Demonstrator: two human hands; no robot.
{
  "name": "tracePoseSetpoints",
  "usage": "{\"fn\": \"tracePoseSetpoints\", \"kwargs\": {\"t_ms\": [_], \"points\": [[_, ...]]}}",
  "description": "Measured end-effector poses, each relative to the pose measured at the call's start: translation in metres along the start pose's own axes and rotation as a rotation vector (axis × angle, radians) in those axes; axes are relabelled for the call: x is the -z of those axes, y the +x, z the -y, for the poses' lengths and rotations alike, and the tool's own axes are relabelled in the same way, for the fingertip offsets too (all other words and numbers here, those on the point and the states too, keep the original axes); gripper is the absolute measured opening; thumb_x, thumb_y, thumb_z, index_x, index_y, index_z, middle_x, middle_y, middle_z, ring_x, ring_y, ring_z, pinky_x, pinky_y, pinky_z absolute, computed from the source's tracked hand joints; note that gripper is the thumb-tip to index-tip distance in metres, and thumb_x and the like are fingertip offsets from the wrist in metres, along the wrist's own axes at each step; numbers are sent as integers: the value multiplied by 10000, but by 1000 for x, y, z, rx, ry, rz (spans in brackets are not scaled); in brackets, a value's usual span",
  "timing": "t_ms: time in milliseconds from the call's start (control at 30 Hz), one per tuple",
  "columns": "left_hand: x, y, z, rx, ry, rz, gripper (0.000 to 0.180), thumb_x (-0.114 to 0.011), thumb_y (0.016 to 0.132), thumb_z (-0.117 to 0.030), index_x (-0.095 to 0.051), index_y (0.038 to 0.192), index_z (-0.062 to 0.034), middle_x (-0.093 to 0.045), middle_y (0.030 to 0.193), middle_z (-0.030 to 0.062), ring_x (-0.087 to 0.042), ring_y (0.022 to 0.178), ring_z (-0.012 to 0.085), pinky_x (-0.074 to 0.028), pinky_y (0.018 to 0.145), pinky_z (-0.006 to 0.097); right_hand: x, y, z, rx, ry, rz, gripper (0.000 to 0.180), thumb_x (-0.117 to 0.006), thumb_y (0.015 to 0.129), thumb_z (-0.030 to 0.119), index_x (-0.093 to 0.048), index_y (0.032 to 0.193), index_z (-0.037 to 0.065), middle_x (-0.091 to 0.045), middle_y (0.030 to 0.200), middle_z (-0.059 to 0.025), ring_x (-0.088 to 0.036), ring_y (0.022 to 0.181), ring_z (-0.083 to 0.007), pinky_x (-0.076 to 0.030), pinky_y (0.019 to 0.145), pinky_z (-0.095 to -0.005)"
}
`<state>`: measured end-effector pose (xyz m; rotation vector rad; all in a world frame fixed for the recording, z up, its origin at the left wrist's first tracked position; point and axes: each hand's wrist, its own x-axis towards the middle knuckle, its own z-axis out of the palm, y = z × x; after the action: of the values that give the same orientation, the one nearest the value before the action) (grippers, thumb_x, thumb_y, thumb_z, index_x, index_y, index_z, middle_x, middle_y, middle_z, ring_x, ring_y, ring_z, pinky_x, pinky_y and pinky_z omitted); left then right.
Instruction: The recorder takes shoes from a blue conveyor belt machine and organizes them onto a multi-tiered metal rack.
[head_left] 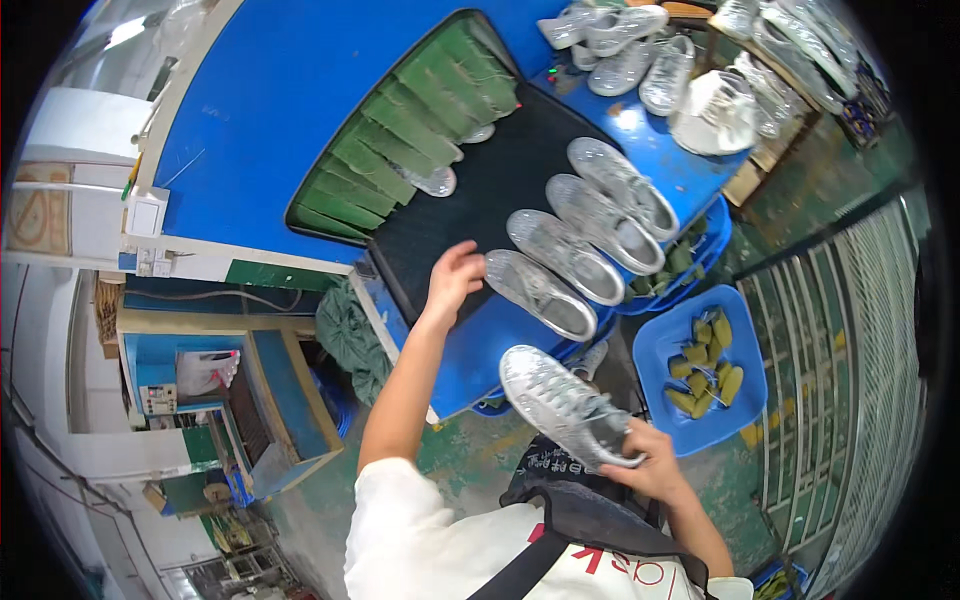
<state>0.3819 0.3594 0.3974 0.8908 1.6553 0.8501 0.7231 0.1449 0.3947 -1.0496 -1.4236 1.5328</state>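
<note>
My right hand (648, 466) grips a white lace-up sneaker (550, 398) at its heel opening. The sneaker has a shiny, clear-film look, and its toe points up and left. My left hand (457, 282) reaches over the black conveyor belt (480, 215) with its fingers apart. Its fingertips are close beside the toe of the nearest sneaker (540, 295) in a row; whether they touch I cannot tell. Several similar sneakers (605, 225) lie side by side across the belt's end and the blue table edge. Farther back, a shoe toe (437, 181) shows beneath green strip curtains (400, 125).
A blue basin (745, 385) holding several olive-green pieces stands at the right, with another blue basin (718, 250) behind it. More wrapped sneakers (668, 75) are piled at the far right. A metal rack (825, 350) stands along the right side. Green cloth (352, 335) hangs left of the belt.
</note>
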Motion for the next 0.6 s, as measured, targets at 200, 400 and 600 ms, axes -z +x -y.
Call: {"fn": "tracePoseSetpoints", "kwargs": {"t_ms": [200,400,600], "points": [[11,227,33,-198,406,-743,1232,-872,554,-298,-79,1481,-128,-252,1437,289,-302,1330,409,-302,1079,478,-80,124,-67,293,-467,35,390,-818,632,197,-463,676,41,-517,1292,-210,-564,1062,-398,-479,881,-420],[61,296,13,-10,473,-840,1487,-938,466,-299,158,1458,-139,-68,1458,351,-320,1288,497,-356,1049,508,-95,123,-67,29,-544,97,622,-796,667,328,-548,1198,117,-444,1343,-188,-474,1156,-383,-409,975,-435],[117,83,-41,-202,-280,154,815,-556,803,-140,-128,1493,-70,-336,1427,195,-480,1210,323,-443,972,443,-40,89,-31,36,-359,-225,636,-762,742,272,-496,1264,22,-512,1293,-187,-532,1132,-345,-438,955,-414]]}}
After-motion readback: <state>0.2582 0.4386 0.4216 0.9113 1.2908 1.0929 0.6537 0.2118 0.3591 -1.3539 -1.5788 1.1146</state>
